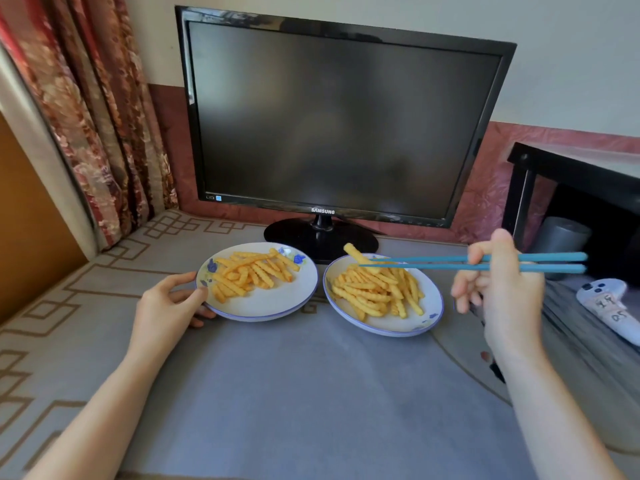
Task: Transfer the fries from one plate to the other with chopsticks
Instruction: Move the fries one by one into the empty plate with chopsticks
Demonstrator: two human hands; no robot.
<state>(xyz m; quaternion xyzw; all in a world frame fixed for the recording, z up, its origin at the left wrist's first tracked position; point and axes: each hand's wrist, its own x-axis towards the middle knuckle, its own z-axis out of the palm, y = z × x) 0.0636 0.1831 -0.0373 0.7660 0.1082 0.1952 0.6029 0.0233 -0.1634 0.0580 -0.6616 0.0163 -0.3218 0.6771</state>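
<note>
Two plates sit side by side with a narrow gap between them: left plate and right plate. Crinkle fries are heaped on each, left fries and right fries. My right hand curls round two blue chopsticks, tips pinching one fry lifted over the right plate's 11 o'clock rim. My left hand grips the left plate's rim at 8 o'clock. One monitor crowds 12 o'clock. Open grey cloth lies toward 6 o'clock.

Head view, one only, wide-angle. Set above and behind the left grip and right grip; faces forward and down across the bench; close range; monitor beyond both grips.
</note>
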